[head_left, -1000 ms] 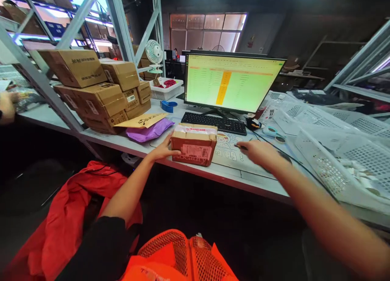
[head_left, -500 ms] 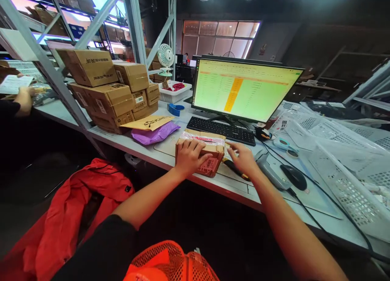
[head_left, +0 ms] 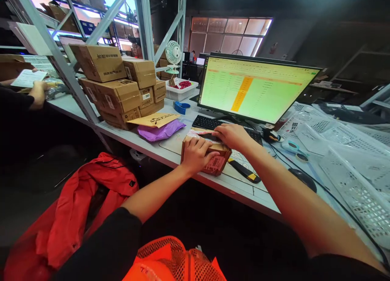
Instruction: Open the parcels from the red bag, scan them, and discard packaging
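A small brown cardboard box (head_left: 218, 162) with a red-printed label stands near the front edge of the grey table (head_left: 137, 141). My left hand (head_left: 196, 153) is wrapped round its left side and top. Over the box's far top edge, my right hand (head_left: 231, 135) has its fingers curled down onto the taped flap. Just right of the box lies a black and yellow utility knife (head_left: 243, 170), untouched.
Behind the box are a keyboard (head_left: 204, 121) and a lit monitor (head_left: 258, 88). Stacked cartons (head_left: 118, 86), a purple mailer (head_left: 161, 130) and blue tape (head_left: 182, 107) lie left. A mouse (head_left: 302, 179) and white baskets (head_left: 353, 151) lie right. Another person's hand (head_left: 38, 93) is far left.
My right hand has left the knife on the table and moved left onto the top of the box. My left hand went from the box's side to gripping its top.
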Demonstrator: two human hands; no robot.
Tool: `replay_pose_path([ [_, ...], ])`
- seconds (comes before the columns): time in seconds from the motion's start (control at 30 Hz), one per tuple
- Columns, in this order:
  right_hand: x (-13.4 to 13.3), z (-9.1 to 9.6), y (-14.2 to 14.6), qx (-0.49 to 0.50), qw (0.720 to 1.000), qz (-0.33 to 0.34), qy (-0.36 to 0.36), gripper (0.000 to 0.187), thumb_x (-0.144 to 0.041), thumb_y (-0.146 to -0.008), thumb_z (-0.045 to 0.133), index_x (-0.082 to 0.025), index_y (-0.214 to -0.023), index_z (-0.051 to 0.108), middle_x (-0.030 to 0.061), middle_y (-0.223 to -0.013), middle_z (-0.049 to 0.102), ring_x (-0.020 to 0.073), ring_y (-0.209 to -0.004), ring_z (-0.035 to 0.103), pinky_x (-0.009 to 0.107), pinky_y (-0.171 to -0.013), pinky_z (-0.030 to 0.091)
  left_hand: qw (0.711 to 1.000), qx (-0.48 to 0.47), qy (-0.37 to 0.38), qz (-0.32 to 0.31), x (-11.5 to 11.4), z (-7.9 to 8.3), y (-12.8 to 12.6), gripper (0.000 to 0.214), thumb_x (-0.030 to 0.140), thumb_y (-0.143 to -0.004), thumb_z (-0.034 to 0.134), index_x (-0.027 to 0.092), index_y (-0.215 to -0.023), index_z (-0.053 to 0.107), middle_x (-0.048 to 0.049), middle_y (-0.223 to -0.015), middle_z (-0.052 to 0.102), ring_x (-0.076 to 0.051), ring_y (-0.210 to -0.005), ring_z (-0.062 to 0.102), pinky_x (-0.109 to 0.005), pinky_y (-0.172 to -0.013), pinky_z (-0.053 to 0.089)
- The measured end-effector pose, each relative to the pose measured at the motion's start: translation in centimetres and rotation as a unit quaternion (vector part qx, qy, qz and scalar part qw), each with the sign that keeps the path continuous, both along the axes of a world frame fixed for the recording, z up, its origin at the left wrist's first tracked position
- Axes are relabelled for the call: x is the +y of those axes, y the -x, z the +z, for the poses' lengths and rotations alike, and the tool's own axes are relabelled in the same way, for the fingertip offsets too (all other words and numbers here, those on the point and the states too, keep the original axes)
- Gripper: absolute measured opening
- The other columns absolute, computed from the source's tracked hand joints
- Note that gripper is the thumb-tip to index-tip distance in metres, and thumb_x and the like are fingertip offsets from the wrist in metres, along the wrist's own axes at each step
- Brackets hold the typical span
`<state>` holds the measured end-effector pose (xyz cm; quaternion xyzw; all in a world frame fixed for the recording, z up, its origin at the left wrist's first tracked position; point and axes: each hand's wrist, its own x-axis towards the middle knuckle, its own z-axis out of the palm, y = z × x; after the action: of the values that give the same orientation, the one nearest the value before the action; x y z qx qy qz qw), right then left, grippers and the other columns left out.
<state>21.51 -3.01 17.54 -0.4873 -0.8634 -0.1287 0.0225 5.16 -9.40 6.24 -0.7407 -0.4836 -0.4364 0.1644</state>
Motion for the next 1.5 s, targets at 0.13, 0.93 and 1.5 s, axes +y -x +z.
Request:
replay_pose_path([
  [0.13, 1.4, 0.7, 0.7, 0.059, 0.994, -0.091, -0.01, 0.036, -0.041, -0.111, 0.049, -0.019, -0.11, 0.078, 0.0137, -0.11, 0.074, 0.0306, -0.103, 0.068, 0.032, -0.078, 0.045, 0.999, 0.009, 0.051, 0.01, -0.3, 0.1, -0.2, 0.036, 0.056, -0.099, 0.063, 0.025, -0.111, 0.074, -0.009, -0.108, 0.074, -0.03, -0.107, 0.058, -0.046, -0.095, 0.036],
  [0.93, 5.2, 0.2, 0.4, 0.162, 0.982, -0.076, 0.059, 0.045, -0.04, -0.112, 0.046, -0.016, -0.098, 0.081, 0.0081, -0.09, 0.075, 0.0192, -0.077, 0.062, 0.027, -0.066, 0.037, 0.931, 0.297, 0.214, 0.008, -0.1, 11.3, 0.6, 0.054, 0.053, -0.082, 0.083, 0.014, -0.113, 0.064, -0.0167, -0.116, 0.071, -0.034, -0.116, 0.061, -0.042, -0.094, 0.051],
  [1.5, 4.9, -0.1, 0.5, 0.155, 0.983, -0.087, 0.05, 0.049, -0.039, -0.114, 0.039, -0.014, -0.096, 0.078, 0.0112, -0.096, 0.075, 0.0217, -0.084, 0.064, 0.029, -0.068, 0.036, 0.909, 0.346, 0.228, -0.052, -3.6, 10.9, 0.2, 0.058, 0.05, -0.087, 0.08, 0.01, -0.126, 0.064, -0.0212, -0.119, 0.072, -0.036, -0.115, 0.066, -0.042, -0.093, 0.053],
])
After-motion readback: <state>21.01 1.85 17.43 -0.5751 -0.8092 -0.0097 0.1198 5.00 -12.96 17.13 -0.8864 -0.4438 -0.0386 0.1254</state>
